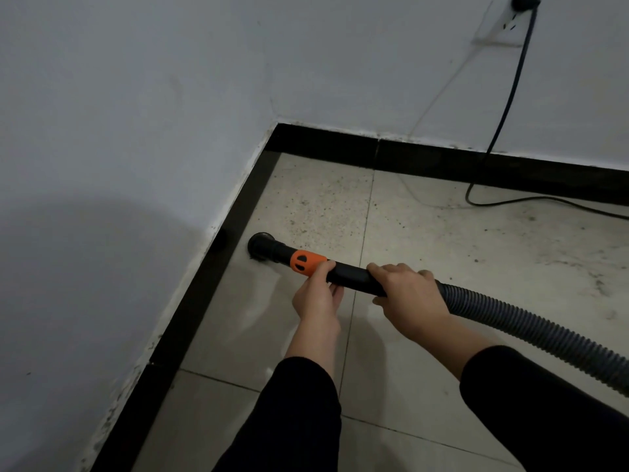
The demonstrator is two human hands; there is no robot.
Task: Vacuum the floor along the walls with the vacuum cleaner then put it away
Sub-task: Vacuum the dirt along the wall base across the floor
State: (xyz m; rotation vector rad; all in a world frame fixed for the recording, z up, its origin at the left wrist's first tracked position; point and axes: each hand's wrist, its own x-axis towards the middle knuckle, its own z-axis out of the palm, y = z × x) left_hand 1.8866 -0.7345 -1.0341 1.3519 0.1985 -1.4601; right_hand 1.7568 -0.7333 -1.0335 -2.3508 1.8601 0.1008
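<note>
nozzle at the skirting, both hands curled round the wand

left hand [318, 298] grips by the orange collar [308, 262], right hand [410, 294] by the hose [531, 327]; keep the round nozzle [261, 245] flat (dust lies ahead) along the black skirting [190, 311].

Two plain white painted walls [136, 97] meet in a corner, edged along the bottom by a glossy black baseboard [197, 301]. The floor is laid with pale beige speckled tiles [442, 253], smudged with dark dirt. A white wall socket [497, 30] sits high on the right-hand wall.
</note>
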